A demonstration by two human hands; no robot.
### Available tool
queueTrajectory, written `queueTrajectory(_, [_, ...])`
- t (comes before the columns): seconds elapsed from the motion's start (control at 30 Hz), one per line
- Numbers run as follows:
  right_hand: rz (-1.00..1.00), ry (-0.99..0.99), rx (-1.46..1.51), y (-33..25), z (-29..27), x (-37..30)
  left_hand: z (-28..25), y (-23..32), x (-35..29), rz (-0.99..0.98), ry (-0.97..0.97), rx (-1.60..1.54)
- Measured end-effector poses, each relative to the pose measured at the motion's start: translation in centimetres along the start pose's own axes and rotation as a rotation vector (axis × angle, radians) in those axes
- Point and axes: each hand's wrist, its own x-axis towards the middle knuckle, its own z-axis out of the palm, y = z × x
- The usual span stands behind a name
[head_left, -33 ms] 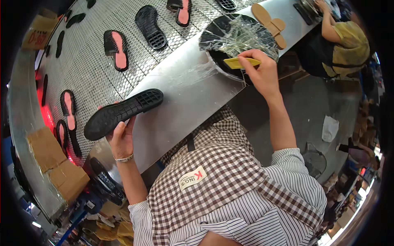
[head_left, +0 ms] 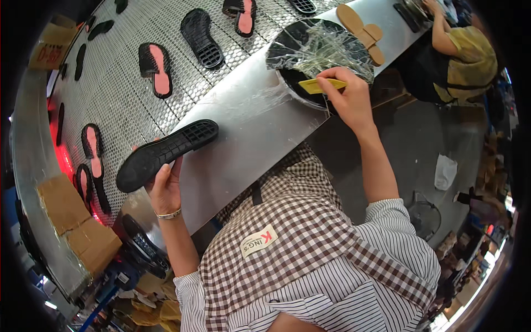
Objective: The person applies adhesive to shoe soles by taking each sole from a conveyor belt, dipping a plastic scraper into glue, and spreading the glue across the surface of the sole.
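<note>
Farthest left, we find brown cardboard (head_left: pixel 77 221), outward of the left forearm; between it and the left hand, a pink-lined slipper (head_left: pixel 95 157) lies on metal mesh (head_left: pixel 121 72); next, the left hand (head_left: pixel 166 191) is clamped on a black shoe sole (head_left: pixel 166 152), thumb on the near edge, fingertips showing at the far edge; we note the sole raised and slanting, its smooth end left of that hand, its gridded end pointing toward the right hand, with the metal worktop (head_left: pixel 249 133) spreading between the two hands, which are well apart; ahead of the left hand, another slipper (head_left: pixel 157 72) and a second sole (head_left: pixel 202 39) rest on the mesh; just left of the right hand, we see a round black container (head_left: pixel 293 77), partly covered by crumpled clear film (head_left: pixel 337 47); the right hand (head_left: pixel 353 99) pinches a flat yellow tool (head_left: pixel 315 86) over the container's uncovered part, though whether its tip touches anything we cannot tell; beyond this hand lie tan sole-shaped pieces (head_left: pixel 354 22); farther right, a co-worker in a yellow top (head_left: pixel 470 55) is seated.
</note>
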Motion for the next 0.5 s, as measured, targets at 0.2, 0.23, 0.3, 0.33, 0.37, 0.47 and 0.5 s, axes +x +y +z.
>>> queueTrajectory(0.2, [0.085,-0.048,0.072,0.2,-0.3,0.2,1.4,-0.7,0.0,0.008,0.075,0.046])
queueTrajectory(0.23, [0.166,-0.063,0.135,0.3,-0.4,0.3,1.5,-0.8,-0.1,0.012,0.071,0.039])
queueTrajectory(0.3, [0.168,-0.033,0.152,0.4,-0.2,0.3,1.4,-0.7,-0.1,0.02,0.067,0.036])
queueTrajectory(0.33, [0.17,-0.004,0.166,0.5,-0.1,0.4,1.1,-0.7,-0.2,0.017,0.087,0.041])
queueTrajectory(0.37, [0.168,-0.005,0.17,0.6,0.0,0.4,0.9,-0.8,-0.3,0.016,0.109,0.047])
queueTrajectory(0.47, [0.175,-0.063,0.163,0.9,0.2,0.7,0.4,-0.9,-0.5,0.044,0.131,0.1])
queueTrajectory(0.5, [0.227,-0.074,0.233,1.0,0.1,0.8,0.3,-1.0,-0.7,0.053,0.139,0.105])
